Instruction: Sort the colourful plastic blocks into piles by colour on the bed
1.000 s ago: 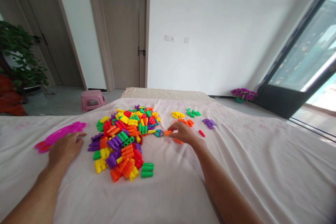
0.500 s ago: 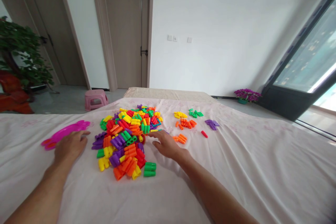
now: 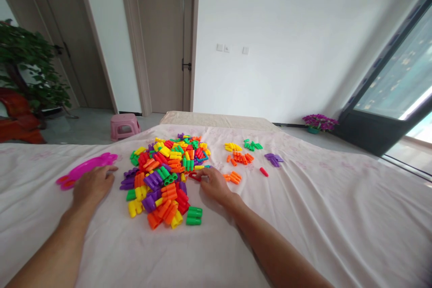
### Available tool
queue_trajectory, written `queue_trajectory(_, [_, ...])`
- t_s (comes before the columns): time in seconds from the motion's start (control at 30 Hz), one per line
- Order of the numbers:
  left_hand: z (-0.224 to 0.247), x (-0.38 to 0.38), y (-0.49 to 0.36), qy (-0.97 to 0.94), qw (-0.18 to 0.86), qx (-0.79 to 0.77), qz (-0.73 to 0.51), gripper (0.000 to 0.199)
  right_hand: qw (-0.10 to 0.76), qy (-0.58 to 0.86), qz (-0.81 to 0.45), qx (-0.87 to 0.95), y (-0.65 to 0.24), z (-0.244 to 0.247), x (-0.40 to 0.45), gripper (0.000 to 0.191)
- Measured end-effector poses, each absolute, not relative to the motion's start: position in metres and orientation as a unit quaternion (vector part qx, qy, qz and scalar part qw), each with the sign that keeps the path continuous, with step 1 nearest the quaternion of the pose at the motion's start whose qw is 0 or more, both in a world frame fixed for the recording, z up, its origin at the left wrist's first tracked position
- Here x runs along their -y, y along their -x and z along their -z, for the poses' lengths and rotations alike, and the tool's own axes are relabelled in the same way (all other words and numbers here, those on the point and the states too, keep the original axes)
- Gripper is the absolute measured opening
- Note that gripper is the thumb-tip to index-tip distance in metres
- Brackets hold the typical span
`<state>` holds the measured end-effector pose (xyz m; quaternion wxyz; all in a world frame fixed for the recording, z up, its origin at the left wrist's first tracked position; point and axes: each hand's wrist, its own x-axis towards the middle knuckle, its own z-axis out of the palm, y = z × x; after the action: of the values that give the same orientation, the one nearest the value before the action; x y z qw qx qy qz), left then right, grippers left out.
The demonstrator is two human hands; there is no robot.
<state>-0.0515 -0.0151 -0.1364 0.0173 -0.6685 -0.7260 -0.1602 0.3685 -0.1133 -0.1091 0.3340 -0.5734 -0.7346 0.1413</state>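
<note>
A mixed pile of bullet-shaped plastic building blocks (image 3: 154, 182) in red, orange, yellow, green and purple lies on the cloth. At its right edge my right hand (image 3: 216, 185) has its thumb and fingers pinched on a flat red plastic piece (image 3: 194, 176) with an opening in it; part of the piece is hidden by the fingers. Left of the pile, my left hand (image 3: 92, 187) rests with its fingers stretched out, empty, beside a bright pink plastic tray (image 3: 87, 168) that it partly covers. A green block (image 3: 194, 216) lies apart at the pile's near right.
Small groups of yellow pieces (image 3: 232, 147), green pieces (image 3: 253, 146), orange pieces (image 3: 243, 158) and purple pieces (image 3: 274, 159) lie to the right on the wrinkled tablecloth (image 3: 313, 216). A single red piece (image 3: 263, 172) is near them. Beyond the table stands a pink stool (image 3: 125, 127).
My right hand has drawn slightly right from the pile, its fingers closing on the red piece, which now shows outside the pile's edge. My left hand stays beside the tray.
</note>
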Motion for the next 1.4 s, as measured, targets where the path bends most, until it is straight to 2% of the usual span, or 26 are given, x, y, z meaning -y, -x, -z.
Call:
queue_trajectory(0.17, [0.136, 0.015, 0.051, 0.668, 0.014, 0.728, 0.156, 0.051, 0.351, 0.54, -0.12, 0.755, -0.367, 0.099, 0.124, 0.021])
queue_trajectory(0.27, [0.137, 0.015, 0.05, 0.668, 0.017, 0.727, 0.161, 0.05, 0.316, 0.531, -0.162, 0.769, -0.352, 0.087, 0.137, 0.008])
queue_trajectory(0.43, [0.136, 0.016, 0.05, 0.671, 0.023, 0.723, 0.166, 0.049, 0.24, 0.545, -0.159, 0.788, -0.331, 0.077, 0.151, 0.017])
queue_trajectory(0.53, [0.136, 0.017, 0.049, 0.668, 0.024, 0.725, 0.168, 0.049, 0.238, 0.559, -0.186, 0.773, -0.33, 0.081, 0.15, 0.014])
queue_trajectory(0.7, [0.136, 0.016, 0.049, 0.666, 0.022, 0.728, 0.163, 0.05, 0.341, 0.559, -0.245, 0.715, -0.351, 0.098, 0.13, 0.013])
queue_trajectory(0.87, [0.136, 0.015, 0.05, 0.662, 0.012, 0.732, 0.161, 0.048, 0.478, 0.562, -0.327, 0.591, -0.392, 0.106, 0.1, 0.029])
queue_trajectory(0.97, [0.137, 0.015, 0.052, 0.667, 0.013, 0.728, 0.158, 0.051, 0.491, 0.62, -0.242, 0.562, -0.426, 0.1, 0.09, 0.032])
queue_trajectory(1.1, [0.139, 0.012, 0.053, 0.664, 0.019, 0.731, 0.153, 0.053, 0.43, 0.738, -0.093, 0.512, -0.474, 0.092, 0.087, 0.03])
queue_trajectory(1.27, [0.139, 0.011, 0.054, 0.666, 0.012, 0.731, 0.149, 0.053, 0.369, 0.809, -0.055, 0.455, -0.51, 0.096, 0.089, 0.032])
queue_trajectory(1.4, [0.139, 0.011, 0.054, 0.665, 0.015, 0.733, 0.145, 0.054, 0.354, 0.818, -0.059, 0.448, -0.518, 0.104, 0.091, 0.034])
